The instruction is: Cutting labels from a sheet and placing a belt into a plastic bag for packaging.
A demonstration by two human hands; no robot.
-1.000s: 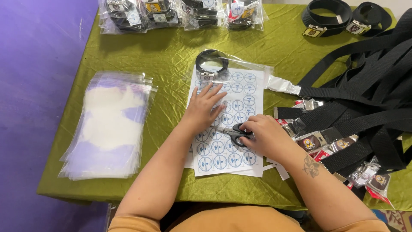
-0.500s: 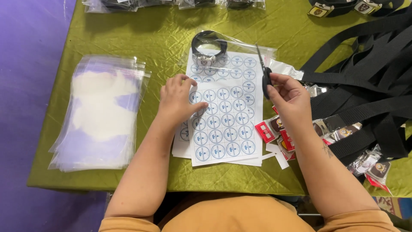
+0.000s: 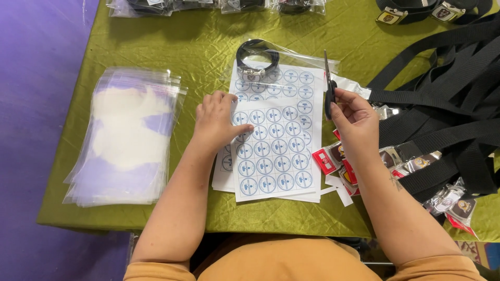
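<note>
A white sticker sheet (image 3: 276, 151) printed with rows of blue round labels lies on a stack of similar sheets in the middle of the green-covered table (image 3: 172, 47). My left hand (image 3: 219, 122) rests on the sheet's left edge, thumb pinching its corner. My right hand (image 3: 354, 122) holds black scissors (image 3: 328, 86) upright above the sheet's right edge, blades pointing away from me. A coiled black belt in a clear bag (image 3: 258, 60) lies just beyond the sheets.
A stack of clear plastic bags (image 3: 127, 135) sits at the left. Black webbing belts (image 3: 442, 104) pile up at the right, with red and metal buckles (image 3: 344, 161) beside the sheets. Bagged belts (image 3: 208, 5) line the far edge.
My right hand lifted the scissors off the sheet, from near its lower part to its upper right edge, turning them upright. My left hand shifted to the sheet's left edge.
</note>
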